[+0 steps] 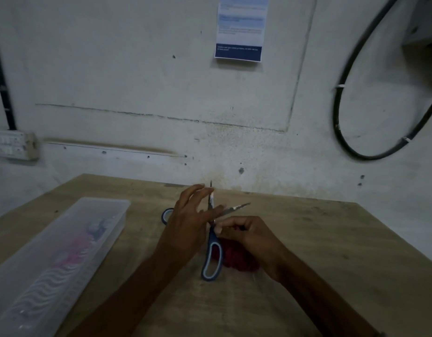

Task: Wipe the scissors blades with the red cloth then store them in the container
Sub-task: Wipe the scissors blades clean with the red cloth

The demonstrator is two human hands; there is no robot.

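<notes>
On the bench (307, 239), far left: long translucent container (64, 239), lid seemingly on, pink contents blurred through the plastic — needs opening before storing. Toward centre: left hand (188, 224), fingers spread and mostly straight, steadying the scissors (211, 251) near the pivot; whether thumb pinches a blade, cannot tell. Scissors spread wide, one blade upright toward the wall, the other angled right, one blue handle loop pointing back at the wearer, the second peeking out left of the hand. Right of that: right hand (249, 237), fingers curled round the red cloth (237, 261), bunched beneath the palm. Best done by wiping pivot to tip, cloth folded over the flat, fingers off the edge. Dim light — blade cleanliness unreadable, much of the cloth hidden.
</notes>
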